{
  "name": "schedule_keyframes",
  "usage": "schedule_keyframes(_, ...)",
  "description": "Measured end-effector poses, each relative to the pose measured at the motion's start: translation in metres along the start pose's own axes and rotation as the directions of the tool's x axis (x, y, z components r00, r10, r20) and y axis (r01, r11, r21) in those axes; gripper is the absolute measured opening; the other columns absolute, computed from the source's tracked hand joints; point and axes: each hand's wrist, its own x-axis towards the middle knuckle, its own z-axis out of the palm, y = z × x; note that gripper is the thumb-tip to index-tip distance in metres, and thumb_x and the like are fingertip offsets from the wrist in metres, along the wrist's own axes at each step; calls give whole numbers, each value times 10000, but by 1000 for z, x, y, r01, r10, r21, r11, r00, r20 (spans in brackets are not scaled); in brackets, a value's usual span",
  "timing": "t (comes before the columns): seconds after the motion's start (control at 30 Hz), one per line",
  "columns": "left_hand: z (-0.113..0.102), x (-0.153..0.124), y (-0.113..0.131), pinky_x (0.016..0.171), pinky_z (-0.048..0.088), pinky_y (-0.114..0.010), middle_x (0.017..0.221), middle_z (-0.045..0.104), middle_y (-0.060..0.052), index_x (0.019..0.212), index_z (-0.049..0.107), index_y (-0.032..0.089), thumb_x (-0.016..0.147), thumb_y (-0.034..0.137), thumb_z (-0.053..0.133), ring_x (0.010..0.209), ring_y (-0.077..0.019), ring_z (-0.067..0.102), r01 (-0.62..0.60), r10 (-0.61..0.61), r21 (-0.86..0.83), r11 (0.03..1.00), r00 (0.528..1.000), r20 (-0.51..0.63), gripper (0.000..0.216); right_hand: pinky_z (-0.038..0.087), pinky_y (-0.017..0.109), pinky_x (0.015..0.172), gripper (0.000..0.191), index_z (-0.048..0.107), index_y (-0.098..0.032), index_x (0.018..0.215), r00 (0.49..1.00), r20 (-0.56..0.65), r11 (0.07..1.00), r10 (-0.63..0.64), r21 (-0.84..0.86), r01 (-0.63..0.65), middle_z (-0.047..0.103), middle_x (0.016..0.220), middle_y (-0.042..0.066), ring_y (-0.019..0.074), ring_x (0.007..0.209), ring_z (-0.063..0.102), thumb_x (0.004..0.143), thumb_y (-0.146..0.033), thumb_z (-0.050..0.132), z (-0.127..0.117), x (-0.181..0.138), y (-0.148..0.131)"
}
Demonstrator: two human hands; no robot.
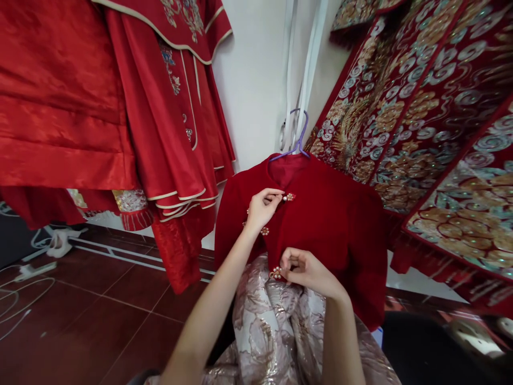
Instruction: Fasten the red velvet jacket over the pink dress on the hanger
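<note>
Red jacket (320,208): on the purple hanger (298,145) right in front of me, shiny patterned cloth (256,326) below it.
My left hand (262,209): thumb and forefinger pinching the upper flower clasp (289,197) at its edge.
My right hand (306,271): fingers curled at the lower flower clasp (276,273); whether they grip it, I cannot tell.
Clasp work: I judge I'm handling the front fastenings.
Next move: probably calls for light, steady fingertips, keeping the velvet flat.

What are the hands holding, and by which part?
The red jacket: the left hand pinches its front at the top button; the right hand is at the bottom button, hold unclear.
</note>
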Motion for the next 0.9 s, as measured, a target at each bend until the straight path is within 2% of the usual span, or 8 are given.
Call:
schedule_keyframes(0.07, -4, 13, 7, 661, 436, -234, 770, 689, -22, 910, 725, 170, 786, 298, 628, 656, -108, 553, -133, 111, 261, 956, 989, 97, 202, 395, 200, 595, 165, 482, -182, 721, 1000, 24, 999, -6, 36, 5, 541, 688, -42, 78, 629, 485, 669, -104, 617, -7, -5, 2)
schedule_keyframes(0.13, -12, 20, 13, 695, 434, -249, 760, 676, -13, 890, 729, 188, 802, 309, 619, 680, -114, 552, -274, 186, 421, 865, 954, 237, 186, 378, 201, 589, 209, 454, -186, 718, 999, 41, 997, -16, 76, 13, 525, 684, -47, 74, 625, 468, 661, -86, 629, -13, -10, 3)
schedule_keyframes(0.23, -24, 22, 24, 773, 436, -277, 835, 660, -23, 908, 711, 203, 818, 319, 608, 807, -145, 564, -471, 266, 519, 714, 867, 421, 179, 352, 200, 578, 249, 423, -191, 720, 998, 42, 991, -38, 126, 32, 507, 694, -50, 69, 623, 442, 683, -82, 643, -21, -19, 4)
schedule_keyframes(0.3, -28, 21, 33, 796, 438, -293, 908, 641, -32, 923, 687, 211, 825, 333, 601, 883, -167, 550, -551, 283, 561, 618, 822, 494, 178, 332, 199, 568, 261, 407, -193, 722, 997, 42, 985, -60, 162, 52, 493, 696, -52, 65, 618, 427, 712, -98, 650, -25, -26, 5)
schedule_keyframes(0.47, -23, 17, 47, 734, 440, -274, 907, 623, -41, 905, 642, 191, 856, 307, 547, 909, -179, 539, -647, 294, 617, 448, 758, 582, 158, 326, 200, 560, 312, 364, -199, 718, 992, 61, 966, -110, 243, 92, 469, 715, -53, 63, 615, 415, 756, -152, 670, -33, -33, 9)
schedule_keyframes(0.63, -20, 25, 48, 690, 455, -260, 813, 631, -19, 918, 640, 200, 868, 330, 531, 822, -163, 588, -666, 300, 658, 352, 746, 595, 176, 362, 197, 554, 368, 342, -204, 713, 995, 7, 965, -102, 244, 97, 459, 720, -54, 65, 617, 433, 755, -212, 708, -33, -30, 9)
schedule_keyframes(0.77, -20, 32, 45, 929, 457, -338, 717, 628, -11, 877, 636, 168, 900, 281, 491, 778, -156, 604, -751, 342, 622, 221, 657, 672, 184, 395, 202, 555, 390, 351, -205, 711, 996, -43, 975, -80, 207, 87, 486, 733, -45, 73, 631, 452, 745, -275, 733, -31, -26, 7)
schedule_keyframes(0.9, -19, 31, 40, 1066, 393, -399, 705, 629, -33, 805, 615, 148, 924, 242, 431, 756, -157, 595, -803, 378, 595, 35, 562, 736, 239, 438, 227, 614, 296, 456, -194, 766, 991, -109, 996, -80, 37, 85, 580, 867, 10, 94, 704, 514, 769, -343, 712, -23, -19, 3)
